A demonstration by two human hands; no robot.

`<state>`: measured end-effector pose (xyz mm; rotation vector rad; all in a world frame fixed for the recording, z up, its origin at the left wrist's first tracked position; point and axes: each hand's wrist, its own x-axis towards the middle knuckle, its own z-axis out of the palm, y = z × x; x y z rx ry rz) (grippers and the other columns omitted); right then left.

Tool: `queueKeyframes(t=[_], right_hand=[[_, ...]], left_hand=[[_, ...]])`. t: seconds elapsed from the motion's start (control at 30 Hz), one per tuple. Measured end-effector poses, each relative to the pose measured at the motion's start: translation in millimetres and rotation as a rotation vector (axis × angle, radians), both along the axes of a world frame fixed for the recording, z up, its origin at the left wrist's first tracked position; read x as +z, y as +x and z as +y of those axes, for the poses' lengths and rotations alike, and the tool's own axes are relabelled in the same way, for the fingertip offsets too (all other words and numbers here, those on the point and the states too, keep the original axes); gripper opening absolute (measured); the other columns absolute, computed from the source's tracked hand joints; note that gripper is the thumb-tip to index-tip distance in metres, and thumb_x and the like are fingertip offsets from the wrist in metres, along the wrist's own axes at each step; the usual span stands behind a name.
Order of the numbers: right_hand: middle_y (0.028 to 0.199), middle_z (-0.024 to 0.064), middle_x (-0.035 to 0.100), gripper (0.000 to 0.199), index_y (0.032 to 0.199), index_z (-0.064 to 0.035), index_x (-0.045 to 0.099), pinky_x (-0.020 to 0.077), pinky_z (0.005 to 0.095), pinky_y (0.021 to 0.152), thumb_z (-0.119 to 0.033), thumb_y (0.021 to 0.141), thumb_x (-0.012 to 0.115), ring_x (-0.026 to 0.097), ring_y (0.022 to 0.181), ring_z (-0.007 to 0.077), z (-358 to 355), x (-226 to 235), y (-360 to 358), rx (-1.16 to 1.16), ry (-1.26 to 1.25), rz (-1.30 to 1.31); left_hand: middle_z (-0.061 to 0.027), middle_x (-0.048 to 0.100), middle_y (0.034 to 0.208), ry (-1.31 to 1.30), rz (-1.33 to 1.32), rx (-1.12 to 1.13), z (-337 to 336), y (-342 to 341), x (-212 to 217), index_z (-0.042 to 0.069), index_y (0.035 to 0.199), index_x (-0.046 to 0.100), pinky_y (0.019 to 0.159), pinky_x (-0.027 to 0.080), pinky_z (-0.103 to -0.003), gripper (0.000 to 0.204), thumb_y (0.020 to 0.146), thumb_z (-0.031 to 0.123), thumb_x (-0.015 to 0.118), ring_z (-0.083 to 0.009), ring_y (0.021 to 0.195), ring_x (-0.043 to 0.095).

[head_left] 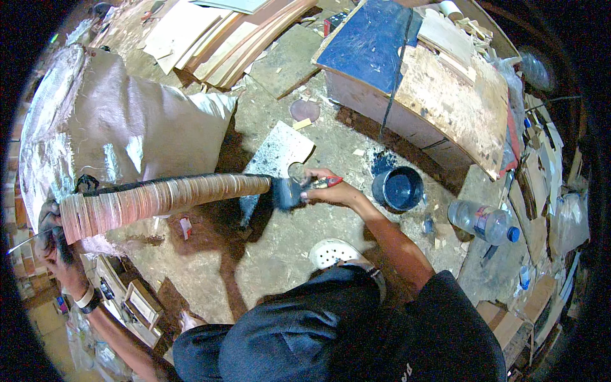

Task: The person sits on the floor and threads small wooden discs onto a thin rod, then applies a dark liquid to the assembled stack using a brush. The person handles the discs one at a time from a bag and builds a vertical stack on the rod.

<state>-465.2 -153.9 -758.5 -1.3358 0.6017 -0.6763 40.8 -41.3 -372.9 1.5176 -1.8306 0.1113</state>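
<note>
A long row of thin wooden pieces (165, 198) is packed face to face on a thin metal rod (24, 244) and stretches across in front of me. Black covers its upper edge. My left hand (60, 251), with dark-stained fingers, grips the row's left end, where the rod sticks out. My right hand (326, 191) is closed round the red handle of a wide paintbrush (289, 193). Dark bristles meet the row's right end, slightly blurred. To the right of that hand, a round black tub (398, 189) holds dark liquid, with black splashes on the floor beside it.
A big pale sack (153, 121) bulges at the left behind the row. Stacked boards (229, 38) lie at the back, and a blue-and-tan worktop (407, 70) stands back right. A capped plastic bottle (484, 221) lies at right. Paint-speckled board (280, 149) lies beneath the brush.
</note>
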Motion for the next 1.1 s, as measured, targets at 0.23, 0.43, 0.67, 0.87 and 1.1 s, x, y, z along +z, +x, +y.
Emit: queueKeyframes(t=[0.23,0.43,0.67,0.87,1.1], right_hand=[[0.094,0.0001,0.064,0.02,0.101,-0.007,0.06,0.0525,0.026,0.071,-0.01,0.088,0.076,0.062,0.084,0.0089,-2,9,7,-0.356,0.144,-0.043],[0.088,0.0012,0.066,0.022,0.1,-0.0069,0.063,0.0535,0.0258,0.063,-0.012,0.086,0.078,0.065,0.073,0.0091,13,2,0,-0.047,0.233,0.06],[0.095,0.0019,0.07,0.031,0.111,-0.0073,0.064,0.0535,0.0261,0.067,-0.017,0.086,0.08,0.066,0.079,0.0091,32,10,23,-0.343,0.156,0.084],[0.085,0.0007,0.069,0.028,0.11,-0.0078,0.064,0.0505,0.0251,0.059,-0.018,0.088,0.078,0.064,0.07,0.0092,46,9,23,-0.395,0.198,-0.003],[0.084,0.0016,0.066,0.022,0.104,-0.0083,0.062,0.049,0.0246,0.059,-0.011,0.088,0.077,0.063,0.071,0.0095,61,25,39,-0.301,0.089,0.049]], left_hand=[[-0.0106,0.064,0.125,-0.03,0.351,0.095,-1,-10,-5,-0.004,0.103,0.065,0.098,0.047,-0.03,0.012,0.101,0.006,0.058,-0.0157,0.11,0.061],[-0.0107,0.066,0.123,-0.044,-0.119,0.062,-5,-7,-2,-0.004,0.102,0.066,0.1,0.046,-0.031,0.011,0.1,0.003,0.058,-0.0161,0.111,0.061],[-0.0133,0.067,0.122,-0.114,0.117,0.273,-10,-30,-10,-0.002,0.115,0.067,0.103,0.047,-0.035,0.02,0.097,0.004,0.064,-0.0193,0.115,0.061],[-0.012,0.073,0.104,-0.012,0.112,-0.105,-42,-100,20,-0.006,0.095,0.072,0.089,0.052,-0.03,0.007,0.091,-0.001,0.069,-0.0186,0.099,0.067],[-0.0122,0.074,0.1,0.014,-0.026,-0.051,-67,-145,48,-0.005,0.099,0.074,0.089,0.052,-0.032,0.014,0.088,0.002,0.068,-0.0211,0.095,0.069]])
